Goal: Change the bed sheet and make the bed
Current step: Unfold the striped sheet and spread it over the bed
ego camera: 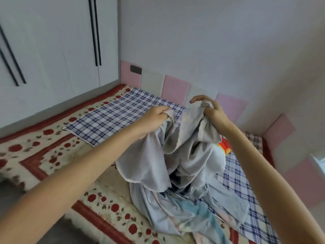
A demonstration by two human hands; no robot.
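Observation:
A pale grey-blue sheet hangs bunched above the bed, its lower folds piled on the mattress. My left hand grips one upper edge of it. My right hand grips another raised part, with the forefinger stretched out. The bed carries a cream quilt with red roses. A blue-and-white plaid cloth lies flat on the far side, and another plaid cloth lies under the pile at the right.
White wardrobe doors with black handles stand at the bed's left end. Pink and white padded panels line the wall behind and to the right. A bright red-orange item peeks out behind the sheet.

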